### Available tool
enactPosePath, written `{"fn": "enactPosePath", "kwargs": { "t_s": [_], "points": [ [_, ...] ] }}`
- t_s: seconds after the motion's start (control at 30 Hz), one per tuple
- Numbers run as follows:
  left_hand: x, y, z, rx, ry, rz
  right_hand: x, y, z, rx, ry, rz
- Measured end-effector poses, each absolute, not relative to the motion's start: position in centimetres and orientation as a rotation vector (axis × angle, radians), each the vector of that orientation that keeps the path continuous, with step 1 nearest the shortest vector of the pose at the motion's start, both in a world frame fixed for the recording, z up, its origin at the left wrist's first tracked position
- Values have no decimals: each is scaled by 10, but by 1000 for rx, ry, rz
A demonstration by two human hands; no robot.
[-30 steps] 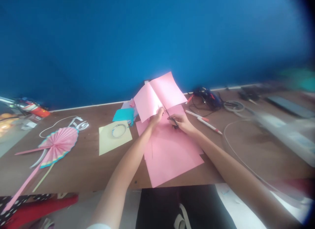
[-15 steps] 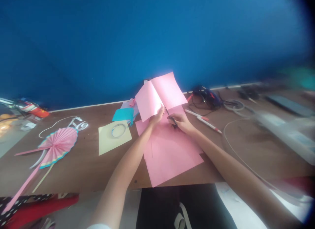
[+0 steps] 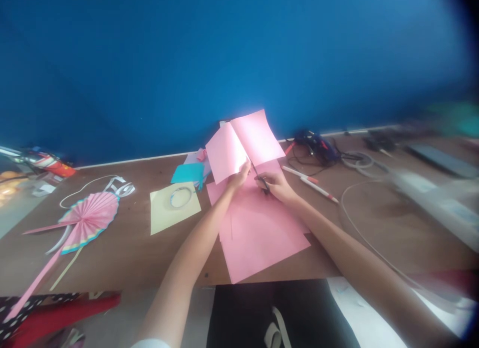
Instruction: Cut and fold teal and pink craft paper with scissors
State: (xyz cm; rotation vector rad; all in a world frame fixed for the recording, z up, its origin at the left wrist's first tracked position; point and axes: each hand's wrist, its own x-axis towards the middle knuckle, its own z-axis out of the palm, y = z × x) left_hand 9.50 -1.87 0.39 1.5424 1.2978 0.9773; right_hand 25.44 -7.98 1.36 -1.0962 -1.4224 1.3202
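A pink paper sheet (image 3: 258, 133) with a crease down its middle is raised above the table. My left hand (image 3: 240, 177) grips its lower edge near the crease. In my right hand (image 3: 276, 185) are dark-handled scissors (image 3: 265, 185), fingers wrapped round the handles. The blades point up and left, at the slit between the sheet's two halves; how far apart they are I cannot make out. Beneath both hands lie more pink sheets (image 3: 262, 238), overlapping on the table.
On the brown table (image 3: 127, 248), a pleated pink fan (image 3: 93, 216) lies left. A tape roll (image 3: 180, 197) rests on yellow paper (image 3: 160, 218), with blue paper (image 3: 187, 173) behind. Two white-and-red pens (image 3: 318, 189), dark cables (image 3: 318, 148) and a white cable (image 3: 346, 213) are right.
Almost nothing differs. Both hands, the scissors and the raised pink sheet keep nearly the same position; the whole view has shifted very slightly.
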Motion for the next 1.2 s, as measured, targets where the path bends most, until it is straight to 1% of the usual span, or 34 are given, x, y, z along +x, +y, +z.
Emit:
{"fn": "enactPosePath", "kwargs": {
  "t_s": [0.13, 0.73, 0.97, 1.2],
  "points": [
    [96, -17, 4, 1503, 1311, 964, 254, -80, 14, -1110, -1418, 1298],
    [98, -2, -7, 1515, 1067, 1091, 255, -81, 15, -1158, -1393, 1273],
    [98, -3, -9, 1422, 1183, 1102, 255, -79, 9, -1150, -1405, 1215],
    [99, 0, -11, 1387, 1150, 1112, 255, -78, 9, -1161, -1400, 1205]
  ]
}}
